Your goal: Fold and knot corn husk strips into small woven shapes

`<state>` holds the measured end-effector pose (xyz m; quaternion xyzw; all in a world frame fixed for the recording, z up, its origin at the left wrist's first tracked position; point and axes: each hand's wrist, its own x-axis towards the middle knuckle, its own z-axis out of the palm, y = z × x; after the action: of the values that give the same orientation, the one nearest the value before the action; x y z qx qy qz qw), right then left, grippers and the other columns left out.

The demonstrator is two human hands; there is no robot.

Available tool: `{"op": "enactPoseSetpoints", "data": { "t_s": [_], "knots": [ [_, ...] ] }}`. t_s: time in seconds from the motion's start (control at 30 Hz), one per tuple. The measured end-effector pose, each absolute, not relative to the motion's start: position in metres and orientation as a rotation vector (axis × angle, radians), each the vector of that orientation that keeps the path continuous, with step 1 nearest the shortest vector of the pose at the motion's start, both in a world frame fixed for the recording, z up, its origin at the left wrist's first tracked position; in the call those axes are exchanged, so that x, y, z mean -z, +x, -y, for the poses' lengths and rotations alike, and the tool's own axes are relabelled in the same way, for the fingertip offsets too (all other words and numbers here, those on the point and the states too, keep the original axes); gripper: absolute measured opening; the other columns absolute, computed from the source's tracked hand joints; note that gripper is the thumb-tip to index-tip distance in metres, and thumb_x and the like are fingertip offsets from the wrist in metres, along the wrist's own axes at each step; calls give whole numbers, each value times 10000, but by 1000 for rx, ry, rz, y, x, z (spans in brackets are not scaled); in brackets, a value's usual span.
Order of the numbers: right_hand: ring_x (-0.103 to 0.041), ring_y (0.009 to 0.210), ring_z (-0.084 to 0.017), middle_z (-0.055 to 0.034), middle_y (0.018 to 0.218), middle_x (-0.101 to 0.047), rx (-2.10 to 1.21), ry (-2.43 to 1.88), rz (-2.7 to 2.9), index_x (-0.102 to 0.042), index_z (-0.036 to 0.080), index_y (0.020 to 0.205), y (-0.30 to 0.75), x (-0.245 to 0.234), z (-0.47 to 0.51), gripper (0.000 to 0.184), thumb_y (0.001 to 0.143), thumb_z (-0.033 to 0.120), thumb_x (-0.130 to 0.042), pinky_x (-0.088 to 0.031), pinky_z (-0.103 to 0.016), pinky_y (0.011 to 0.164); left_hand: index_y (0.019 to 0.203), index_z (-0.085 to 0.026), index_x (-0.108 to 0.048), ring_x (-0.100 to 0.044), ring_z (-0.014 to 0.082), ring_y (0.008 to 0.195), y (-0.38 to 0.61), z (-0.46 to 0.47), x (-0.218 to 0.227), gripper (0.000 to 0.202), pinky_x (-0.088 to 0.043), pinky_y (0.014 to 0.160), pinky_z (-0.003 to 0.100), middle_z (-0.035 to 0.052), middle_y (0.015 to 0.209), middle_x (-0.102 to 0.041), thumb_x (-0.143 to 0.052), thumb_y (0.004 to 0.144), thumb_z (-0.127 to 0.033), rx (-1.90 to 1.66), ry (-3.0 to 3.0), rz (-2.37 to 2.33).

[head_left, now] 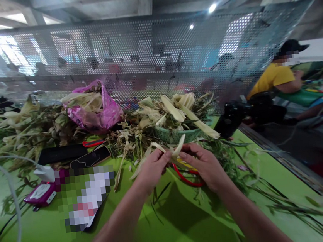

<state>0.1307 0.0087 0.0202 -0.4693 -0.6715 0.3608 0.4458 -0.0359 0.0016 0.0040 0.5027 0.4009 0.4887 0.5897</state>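
On a green tabletop [174, 232], husks [173, 110] are heaped in a basket [192, 134], presumably for reach; a pale strip [179, 145] is pinched by both hands [152, 168] [206, 165], apparently for steadiness.

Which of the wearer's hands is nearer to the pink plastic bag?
Left. The left hand is in front of the pink plastic bag and to its right; the right hand is farther right, beyond the left hand.

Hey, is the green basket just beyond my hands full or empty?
Full, heaped over: pale husks pile above the green basket's rim, and one long piece juts past its right side.
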Motion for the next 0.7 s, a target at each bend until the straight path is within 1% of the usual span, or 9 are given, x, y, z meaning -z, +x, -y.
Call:
{"op": "enactPoseSetpoints", "data": {
  "t_s": [0.13,0.23,0.33,0.4,0.47,0.53,0.57,0.63,0.7],
  "knots": [
    [-580,688,-172,-16,745,-643,-1021,-1144,1454,-657,185,783,129,-16,-8,285,714,455,-717,-474,-296,666,800,-168,-559,-290,73,522,-33,2,-2,365,-210,484,216,-54,615,-364,-550,820,-532,-1060,1226,-883],
    [-540,585,-138,11,659,-606,-1136,-1116,1275,-618,185,718,128,-13,-9,292,668,432,-764,-456,-275,587,870,-171,-621,-302,80,530,-33,6,-7,330,-244,507,210,-46,607,-385,-558,832,-493,-1013,1261,-831],
    [-508,536,-125,33,607,-564,-1193,-1090,1144,-567,193,697,127,-11,-10,308,641,400,-788,-439,-269,547,936,-182,-675,-400,103,571,-34,9,-16,305,-344,590,218,-15,636,-488,-586,822,-451,-986,1312,-801],
    [-521,552,-137,27,626,-567,-1188,-1089,1143,-557,196,718,128,-9,-12,301,659,400,-772,-450,-284,563,969,-188,-691,-505,142,682,-34,9,-18,300,-405,700,242,26,739,-584,-584,824,-428,-993,1358,-775],
    [-545,605,-158,5,677,-589,-1109,-1120,1264,-574,193,762,132,-9,-14,263,713,404,-724,-465,-309,613,991,-197,-692,-564,187,845,-34,7,-16,281,-417,828,278,54,867,-636,-567,833,-392,-1016,1419,-745],
    [-572,736,-188,-32,830,-629,-885,-1148,1454,-607,192,909,137,-13,-15,266,743,380,-698,-472,-342,714,981,-206,-690,-572,211,940,-33,4,-10,250,-401,900,301,54,914,-651,-555,833,-355,-1035,1496,-745],
    [-575,835,-207,-54,953,-633,-733,-1148,1551,-604,201,1018,139,-16,-15,330,745,362,-697,-463,-361,782,961,-207,-690,-575,212,937,-33,2,-6,235,-404,895,301,47,900,-653,-551,829,-344,-1034,1533,-765],
    [-528,1044,-243,-81,1179,-578,-444,-1125,1723,-570,239,1176,142,-23,-13,459,747,331,-702,-410,-404,916,890,-201,-689,-579,203,843,-31,-1,1,206,-427,804,278,31,826,-648,-558,811,-340,-1011,1586,-839],
    [-486,1136,-265,-83,1219,-570,-298,-1105,1884,-633,256,1110,142,-29,-10,350,772,326,-686,-349,-438,981,805,-188,-675,-547,182,720,-29,-2,6,192,-416,683,252,19,738,-622,-565,796,-345,-986,1621,-926]
  ]
}}
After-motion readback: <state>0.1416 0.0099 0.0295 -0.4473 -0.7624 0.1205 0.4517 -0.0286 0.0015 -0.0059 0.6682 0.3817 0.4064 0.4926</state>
